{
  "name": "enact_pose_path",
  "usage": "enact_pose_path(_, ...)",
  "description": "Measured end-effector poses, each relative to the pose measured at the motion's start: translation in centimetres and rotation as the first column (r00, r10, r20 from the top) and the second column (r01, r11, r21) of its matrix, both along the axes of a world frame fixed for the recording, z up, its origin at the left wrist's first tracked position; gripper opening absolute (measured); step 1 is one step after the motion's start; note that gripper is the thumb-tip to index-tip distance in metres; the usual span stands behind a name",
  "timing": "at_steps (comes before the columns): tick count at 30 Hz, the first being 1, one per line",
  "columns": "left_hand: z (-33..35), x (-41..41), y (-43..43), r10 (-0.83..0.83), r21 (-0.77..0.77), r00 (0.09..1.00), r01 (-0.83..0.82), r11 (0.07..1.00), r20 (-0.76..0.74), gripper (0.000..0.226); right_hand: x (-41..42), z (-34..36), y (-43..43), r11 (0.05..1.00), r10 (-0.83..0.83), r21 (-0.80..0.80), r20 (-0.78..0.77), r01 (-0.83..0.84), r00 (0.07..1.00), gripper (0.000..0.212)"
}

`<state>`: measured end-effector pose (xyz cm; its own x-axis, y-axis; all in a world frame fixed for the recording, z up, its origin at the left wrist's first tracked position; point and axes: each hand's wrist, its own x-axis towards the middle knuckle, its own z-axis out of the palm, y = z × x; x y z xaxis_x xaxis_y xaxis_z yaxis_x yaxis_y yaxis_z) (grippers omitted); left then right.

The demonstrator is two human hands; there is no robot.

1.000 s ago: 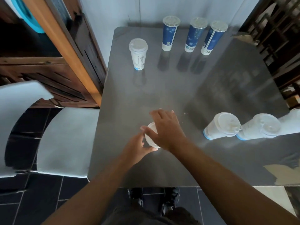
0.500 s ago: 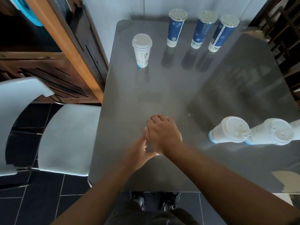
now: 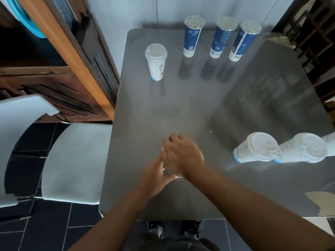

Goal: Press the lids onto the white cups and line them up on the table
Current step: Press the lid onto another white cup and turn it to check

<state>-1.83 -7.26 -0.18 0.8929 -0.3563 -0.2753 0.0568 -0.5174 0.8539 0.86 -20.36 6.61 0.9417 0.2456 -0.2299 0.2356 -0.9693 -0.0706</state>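
At the bottom of the frame a pair of dark shoes (image 3: 174, 230) stands on the tiled floor under the near edge of the grey table (image 3: 181, 109). Just above, near the centre, both hands meet over one spot: the right hand (image 3: 183, 156) lies palm down on top with its fingers curled, and the left hand (image 3: 155, 175) cups in from the lower left, the two touching. Whatever they enclose is hidden, so the grip cannot be told.

At the right edge, level with the hands, three lidded white cups stand in a row, each touching the next: the nearest white cup (image 3: 253, 148), the second white cup (image 3: 301, 151), and a third white cup (image 3: 329, 144) cut off by the frame.

Further up and left of centre a lone white cup (image 3: 156, 62) stands upright with its lid on. At the far edge three blue cups (image 3: 219, 37) with clear lids stand side by side. A pale chair (image 3: 72, 160) sits at the left.
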Motion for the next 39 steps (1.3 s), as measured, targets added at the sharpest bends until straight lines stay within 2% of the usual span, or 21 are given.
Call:
enact_pose_path(4, 0.8, -0.1, 0.0, 0.012, -0.014, 1.000, -0.012, 1.000, -0.017, 0.064, -0.2, 0.7, 0.1, 0.993, -0.095, 0.066, 0.026, 0.093, 0.995, 0.043)
enact_pose_path(6, 1.7, -0.2, 0.1, -0.014, -0.039, 0.999, 0.013, 0.999, -0.045, 0.067, -0.3, 1.7, 0.0, 0.976, -0.160, 0.148, -0.027, 0.163, 0.987, 0.046)
enact_pose_path(8, 2.6, -0.3, 0.1, -0.038, -0.059, 0.998, 0.035, 0.998, -0.055, 0.069, 0.0, 3.0, -0.6, 0.914, -0.256, 0.302, -0.092, 0.272, 0.962, 0.042)
enact_pose_path(10, 3.7, -0.4, 0.2, -0.058, -0.062, 0.998, 0.056, 0.996, -0.029, 0.064, 0.1, 4.8, -1.9, 0.794, -0.349, 0.480, -0.141, 0.372, 0.926, 0.035)
enact_pose_path(12, 5.4, -0.7, 0.2, -0.071, -0.076, 0.997, 0.071, 0.995, -0.006, 0.061, -0.1, 7.0, -3.4, 0.714, -0.324, 0.585, -0.212, 0.385, 0.922, 0.032)
enact_pose_path(14, 7.2, -0.9, 0.2, -0.078, -0.118, 0.997, 0.077, 0.990, 0.003, 0.053, -0.9, 9.1, -4.7, 0.654, -0.227, 0.661, -0.292, 0.367, 0.929, 0.027)
enact_pose_path(16, 8.9, -1.2, 0.2, -0.081, -0.182, 0.997, 0.083, 0.980, 0.016, 0.045, -1.7, 10.7, -5.7, 0.609, -0.162, 0.722, -0.294, 0.330, 0.942, 0.027)
enact_pose_path(19, 10.7, -1.8, 0.1, -0.051, -0.281, 0.998, 0.060, 0.958, 0.039, 0.039, -2.7, 12.1, -6.3, 0.551, -0.172, 0.771, -0.269, 0.318, 0.948, 0.040)
enact_pose_path(23, 12.0, -2.8, -0.5, -0.031, -0.330, 0.999, 0.039, 0.943, 0.030, 0.045, -3.2, 12.9, -6.0, 0.512, -0.237, 0.789, -0.250, 0.339, 0.939, 0.055)
enact_pose_path(28, 12.6, -3.3, -1.1, 0.001, -0.351, 1.000, 0.002, 0.936, 0.010, 0.037, -3.4, 13.0, -5.7, 0.445, -0.291, 0.820, -0.249, 0.361, 0.924, 0.050)
enact_pose_path(35, 13.1, -3.0, -1.5, 0.018, -0.391, 1.000, -0.013, 0.920, 0.010, 0.040, -2.7, 13.3, -5.9, 0.468, -0.285, 0.815, -0.228, 0.343, 0.931, 0.052)
enact_pose_path(36, 13.2, -2.9, -1.4, 0.022, -0.399, 1.000, -0.015, 0.917, 0.014, 0.042, -2.6, 13.3, -6.0, 0.435, -0.305, 0.827, -0.237, 0.356, 0.922, 0.052)
enact_pose_path(37, 13.3, -2.7, -1.4, 0.029, -0.407, 0.999, -0.019, 0.913, 0.019, 0.043, -2.7, 13.1, -6.1, 0.359, -0.334, 0.846, -0.277, 0.394, 0.901, 0.051)
enact_pose_path(39, 13.6, -2.3, -1.2, 0.056, -0.434, 0.998, -0.039, 0.900, 0.026, 0.045, -3.5, 12.4, -6.2, 0.097, -0.373, 0.858, -0.439, 0.504, 0.818, 0.047)
